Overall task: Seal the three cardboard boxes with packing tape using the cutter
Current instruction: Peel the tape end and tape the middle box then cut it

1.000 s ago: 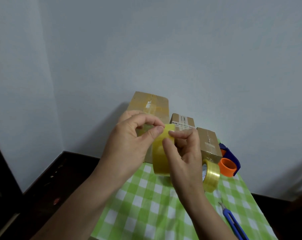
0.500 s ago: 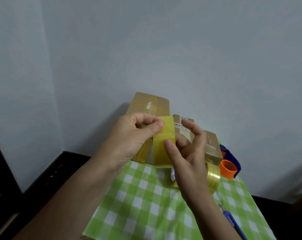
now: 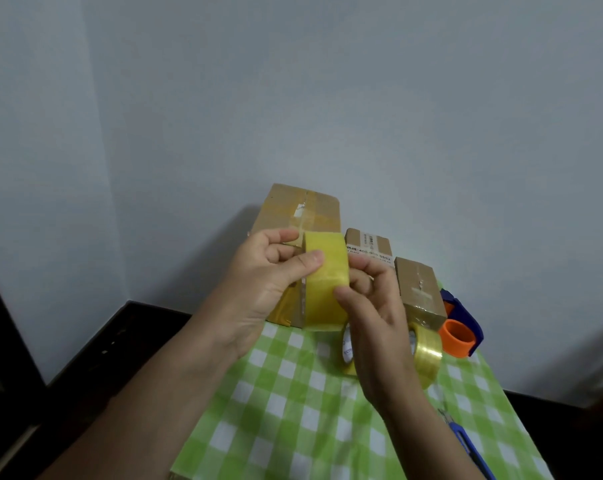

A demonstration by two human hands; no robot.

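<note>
I hold a yellow tape roll upright above the green checked tablecloth. My left hand grips its left side, thumb pressed on the outer face. My right hand holds the right side, thumb on the tape face. Three cardboard boxes stand at the far end against the wall: a large one, a small labelled one and another small one. A blue cutter lies at the right edge of the cloth.
A second, clearer tape roll lies behind my right hand. A blue and orange tape dispenser sits at the far right. Dark surfaces border the cloth on both sides; a white wall stands close behind the boxes.
Both hands have lifted the yellow roll slightly and shifted their hold on it; my right fingers have curled back in, and my left thumb has slid across the tape face.
</note>
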